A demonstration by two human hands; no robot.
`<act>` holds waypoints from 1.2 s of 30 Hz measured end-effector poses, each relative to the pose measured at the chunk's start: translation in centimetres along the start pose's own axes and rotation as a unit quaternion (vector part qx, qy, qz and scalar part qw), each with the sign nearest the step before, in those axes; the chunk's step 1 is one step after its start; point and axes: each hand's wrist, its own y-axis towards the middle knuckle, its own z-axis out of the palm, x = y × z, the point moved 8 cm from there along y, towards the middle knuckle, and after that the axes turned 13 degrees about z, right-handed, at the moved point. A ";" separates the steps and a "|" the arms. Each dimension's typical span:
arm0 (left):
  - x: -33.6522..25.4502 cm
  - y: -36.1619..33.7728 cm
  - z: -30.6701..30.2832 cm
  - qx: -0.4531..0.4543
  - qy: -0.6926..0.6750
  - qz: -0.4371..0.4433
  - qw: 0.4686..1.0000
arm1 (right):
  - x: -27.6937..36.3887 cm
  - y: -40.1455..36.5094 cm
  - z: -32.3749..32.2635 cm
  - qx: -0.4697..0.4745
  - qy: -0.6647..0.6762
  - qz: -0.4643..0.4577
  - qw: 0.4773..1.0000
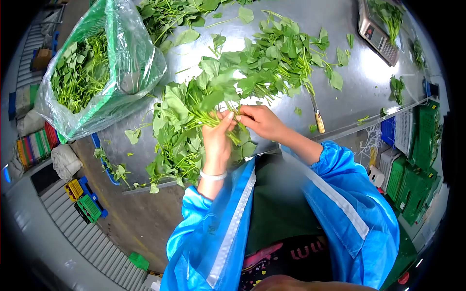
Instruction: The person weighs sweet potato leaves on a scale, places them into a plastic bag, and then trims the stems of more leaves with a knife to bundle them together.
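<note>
My left hand (217,140) is closed round the stems of a bunch of leafy greens (194,109), near the front edge of the metal table. Beside it, my right hand (259,120) has its fingers pinched on stems of the same bunch, close to my left fingertips. Loose greens (177,155) lie under and left of my left hand. Beyond my hands, another heap of greens (281,53) spreads over the table. A knife (318,116) with a light handle lies to the right, its blade toward the heap.
A green crate (112,53) lined with clear plastic holds greens at the upper left. A scale (381,41) with greens on it stands at the upper right. The metal table's (340,114) front edge runs before me. Green crates (407,179) are at the right, a roller conveyor (92,237) at lower left.
</note>
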 end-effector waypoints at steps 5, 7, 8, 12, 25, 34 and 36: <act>1.5 -0.1 -1.0 -0.055 -0.098 -0.014 0.994 | -2.4 -0.4 0.6 -0.083 0.238 0.091 0.963; 1.2 -0.2 -0.5 -0.041 -0.070 -0.005 0.997 | -2.7 -0.3 1.1 -0.077 0.221 0.087 0.968; 0.7 -0.3 -0.4 -0.041 -0.034 0.007 0.999 | -2.6 -0.4 1.3 -0.074 0.204 0.083 0.973; 0.3 -0.7 -1.1 -0.058 0.010 0.022 0.998 | -4.2 0.2 0.1 -0.155 0.266 0.129 0.943; -1.6 -0.1 -1.8 -0.058 -0.016 0.061 0.996 | -0.8 -0.4 -0.1 -0.116 0.112 0.052 0.986; -1.4 0.6 -2.6 -0.141 -0.141 0.057 0.978 | -4.9 -1.0 -2.4 -0.294 0.344 0.127 0.883; -3.6 1.8 -4.8 -0.139 -0.137 0.097 0.976 | -5.5 -0.1 -2.4 -0.220 0.229 0.101 0.943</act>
